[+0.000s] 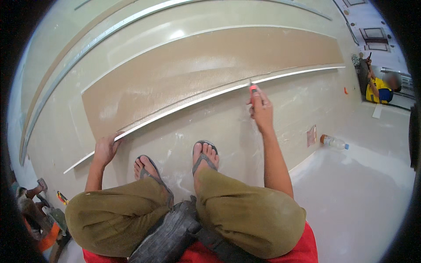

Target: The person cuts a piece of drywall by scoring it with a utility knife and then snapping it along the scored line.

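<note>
A long, brown-faced plasterboard [210, 55] lies in front of my feet, a narrow white strip [184, 105] running along its near edge. At the near left, my left hand [106, 149] is closed on that edge, its fingertips partly hidden by the strip. My right hand [262, 109] grips a utility knife [253, 88] with a red and dark handle. The blade points away from me and meets the near edge right of the middle; how deep it sits cannot be made out.
Metal channels [94, 43] curve across the cream boards beyond. A plastic bottle [334, 142] lies at the right. Another person [379, 90] in a yellow and blue top is at the far right. Tools, including a yellow-handled one [62, 198], lie at the lower left.
</note>
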